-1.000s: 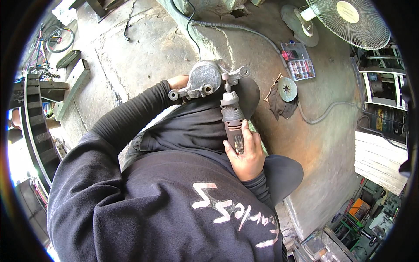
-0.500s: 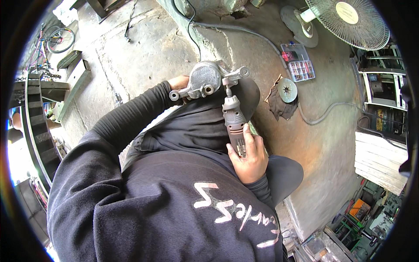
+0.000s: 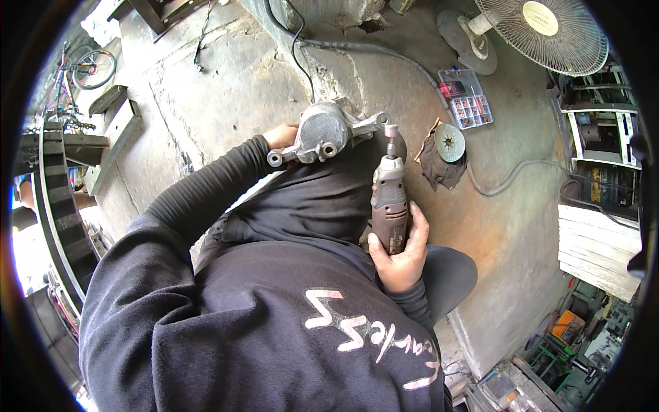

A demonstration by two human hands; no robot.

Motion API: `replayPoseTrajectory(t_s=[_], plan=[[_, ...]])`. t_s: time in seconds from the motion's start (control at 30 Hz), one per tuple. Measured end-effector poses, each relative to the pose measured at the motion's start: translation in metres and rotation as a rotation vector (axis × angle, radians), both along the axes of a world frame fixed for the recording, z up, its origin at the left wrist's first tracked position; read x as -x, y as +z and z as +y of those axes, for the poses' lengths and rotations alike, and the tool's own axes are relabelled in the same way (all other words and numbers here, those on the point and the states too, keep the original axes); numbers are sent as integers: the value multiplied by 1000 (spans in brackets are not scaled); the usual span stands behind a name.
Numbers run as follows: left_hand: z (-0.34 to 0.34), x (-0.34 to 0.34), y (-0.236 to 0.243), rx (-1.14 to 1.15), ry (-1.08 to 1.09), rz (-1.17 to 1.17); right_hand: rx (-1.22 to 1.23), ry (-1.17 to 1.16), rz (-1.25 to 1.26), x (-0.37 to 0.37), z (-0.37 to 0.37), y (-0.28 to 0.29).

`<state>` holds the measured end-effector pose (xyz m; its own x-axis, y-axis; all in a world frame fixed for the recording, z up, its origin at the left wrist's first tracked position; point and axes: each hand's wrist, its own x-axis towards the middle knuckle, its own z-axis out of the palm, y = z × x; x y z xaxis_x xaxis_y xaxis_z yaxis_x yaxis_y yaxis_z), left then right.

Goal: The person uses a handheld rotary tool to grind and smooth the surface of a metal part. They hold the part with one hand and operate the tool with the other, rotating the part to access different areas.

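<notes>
My right hand (image 3: 401,261) is wrapped round the lower body of a dark rotary tool (image 3: 389,199). A small cylindrical grinding bit (image 3: 391,131) sits at its tip, just right of the metal part's right-hand arm and seemingly apart from it. Over my knee lies a grey cast-metal housing (image 3: 324,130) with a round body and a bored lug at either end. At its left side my left hand (image 3: 281,136) grips it; most of those fingers are hidden behind the casting. A black cord (image 3: 296,62) runs along the floor behind the housing.
On the floor to the right are a round metal disc (image 3: 450,143) on a dark rag (image 3: 439,172) and an open compartment box (image 3: 469,103). A fan (image 3: 542,31) stands far right. Wooden planks (image 3: 597,250) lie at the right edge; a bicycle (image 3: 93,67) is far left.
My right hand has moved the rotary tool right, taking its bit from beside the housing's arm to past the end lug. The housing has shifted slightly; my left hand stays on it.
</notes>
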<state>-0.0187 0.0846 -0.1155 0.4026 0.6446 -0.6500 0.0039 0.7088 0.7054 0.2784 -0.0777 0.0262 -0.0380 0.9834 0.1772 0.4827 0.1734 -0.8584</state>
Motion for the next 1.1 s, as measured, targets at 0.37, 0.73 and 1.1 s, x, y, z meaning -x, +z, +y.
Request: replayPoseTrajectory(t_s=[0.37, 0.73, 1.1], plan=[[-17, -19, -29, -330, 326, 62, 207, 84, -72, -21, -2, 22], [-17, -23, 1, -316, 261, 346, -88, 115, -463, 4, 9, 6], [-7, -23, -16, -244, 123, 532, -18, 185, -506, 10, 4, 14]])
